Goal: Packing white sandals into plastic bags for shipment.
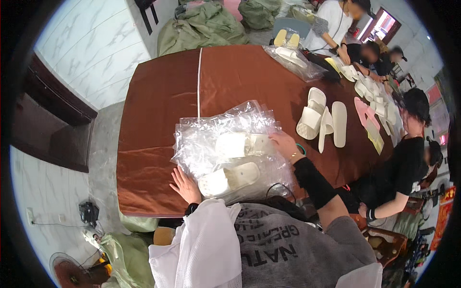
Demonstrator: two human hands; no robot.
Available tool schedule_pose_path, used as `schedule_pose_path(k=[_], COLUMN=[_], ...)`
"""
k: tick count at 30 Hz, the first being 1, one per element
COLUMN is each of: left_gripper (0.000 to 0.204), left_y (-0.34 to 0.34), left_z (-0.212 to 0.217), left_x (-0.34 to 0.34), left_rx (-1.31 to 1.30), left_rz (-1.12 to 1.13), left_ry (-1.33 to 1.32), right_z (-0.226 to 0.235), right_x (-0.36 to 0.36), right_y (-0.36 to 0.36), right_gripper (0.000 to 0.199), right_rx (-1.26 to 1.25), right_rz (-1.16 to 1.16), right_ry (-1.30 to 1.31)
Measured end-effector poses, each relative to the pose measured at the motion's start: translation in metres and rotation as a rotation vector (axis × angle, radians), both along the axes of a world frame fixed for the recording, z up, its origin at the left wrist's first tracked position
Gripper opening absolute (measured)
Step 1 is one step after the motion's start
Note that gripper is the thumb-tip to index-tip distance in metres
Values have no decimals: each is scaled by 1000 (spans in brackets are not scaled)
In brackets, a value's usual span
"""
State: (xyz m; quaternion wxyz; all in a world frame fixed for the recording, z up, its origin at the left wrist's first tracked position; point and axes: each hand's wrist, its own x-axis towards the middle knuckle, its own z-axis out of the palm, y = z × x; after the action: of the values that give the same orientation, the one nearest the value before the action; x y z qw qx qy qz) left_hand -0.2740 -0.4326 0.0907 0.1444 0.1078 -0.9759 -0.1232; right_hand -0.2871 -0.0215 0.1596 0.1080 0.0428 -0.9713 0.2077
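In front of me a stack of clear plastic bags [197,132] lies on the table. Two white slippers rest on it: the farther slipper [233,145] and the nearer slipper [233,178], both with their heel ends to the right. My left hand [186,186] is open, fingers spread, at the near left edge of the bags. At the heel end of the farther slipper, my right hand [286,147] has its fingers closed on that end; the fingertips are partly hidden.
A brown cloth covers the table [153,144]. Right of the bags lie several loose white slippers [339,125] and a pink slipper [367,115]. A bagged pair [293,56] sits at the far edge. Other people [401,168] work along the right side. Green sacks [201,29] stand beyond the table.
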Motion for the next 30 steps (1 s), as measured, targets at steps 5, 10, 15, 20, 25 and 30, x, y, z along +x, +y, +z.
schedule_pose_path(k=[5,10,15,20,25,30], left_gripper=[60,58,57,57,58,38], left_y=[-2,3,0,-10,-21,-11], left_z=[0,3,0,-8,14,79], left_x=[2,2,3,0,-2,9], left_rx=[12,44,16,81,330,501], left_rz=[-39,-40,-29,-41,-108,-448], left_ry=[-45,-36,-6,-55,-101,261], right_z=[-11,36,83,72,38,74], right_x=[-17,3,42,53,52,50], right_y=[-28,2,39,70,81,58], right_gripper=[50,42,35,35,35,36], right_rx=[195,45,-909,-1006,-146,-293], right_rz=[46,80,-170,-196,-240,-298], right_ry=[-133,-218,-282,-205,176,-22])
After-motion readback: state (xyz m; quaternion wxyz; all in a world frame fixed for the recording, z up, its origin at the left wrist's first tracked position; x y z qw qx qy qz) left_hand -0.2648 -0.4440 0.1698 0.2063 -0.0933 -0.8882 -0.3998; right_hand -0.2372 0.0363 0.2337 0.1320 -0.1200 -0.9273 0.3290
